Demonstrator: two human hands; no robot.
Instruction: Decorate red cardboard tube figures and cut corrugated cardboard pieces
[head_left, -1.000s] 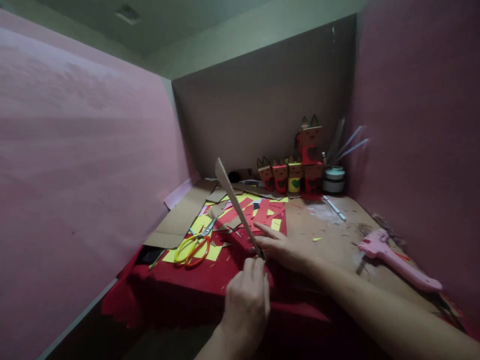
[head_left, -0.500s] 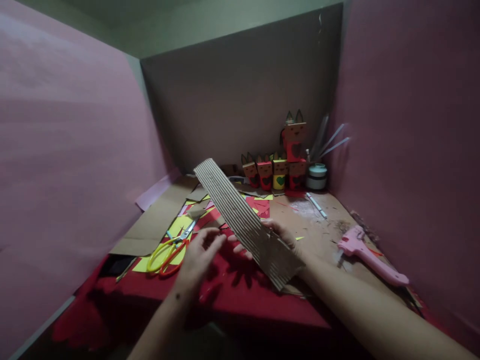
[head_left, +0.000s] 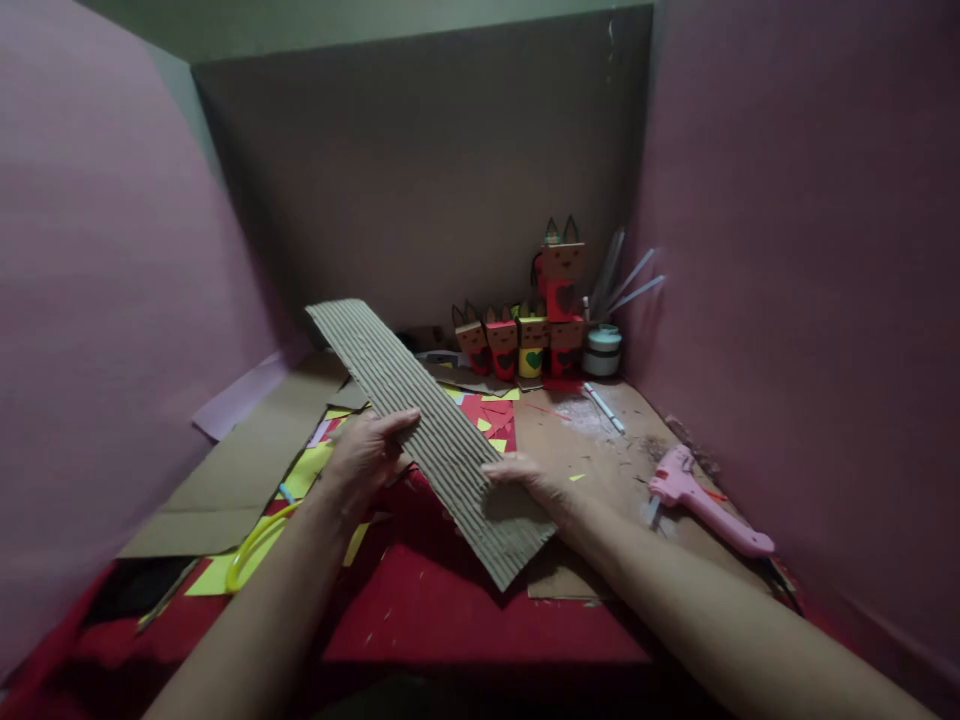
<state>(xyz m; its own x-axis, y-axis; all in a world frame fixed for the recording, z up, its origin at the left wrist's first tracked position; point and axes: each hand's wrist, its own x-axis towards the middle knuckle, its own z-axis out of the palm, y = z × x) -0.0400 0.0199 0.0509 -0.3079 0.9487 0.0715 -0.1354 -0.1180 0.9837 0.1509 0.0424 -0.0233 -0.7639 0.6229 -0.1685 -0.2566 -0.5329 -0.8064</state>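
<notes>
A long strip of corrugated cardboard (head_left: 420, 410) is held up over the table, slanting from upper left to lower right with its ridges facing me. My left hand (head_left: 367, 450) grips its left edge, thumb on the ridged face and fingers behind. On the right edge, nearer the lower end, my right hand (head_left: 529, 480) is closed with the thumb on top; its other fingers are hidden behind the strip. Beneath my left forearm lie scissors, of which only a yellow handle (head_left: 251, 550) shows.
Cardboard animal figures (head_left: 531, 350) stand at the back, one stacked on another, beside a pale blue container (head_left: 602, 350). A pink glue gun (head_left: 705, 505) and a white marker (head_left: 604, 408) lie right. Red and yellow paper scraps (head_left: 491, 415) and a large cardboard sheet (head_left: 225, 480) lie left.
My left hand has moved up and taken hold of the strip's left edge. The strip has turned its ridged face more toward me, and my right thumb now lies on it. The view has shifted.
</notes>
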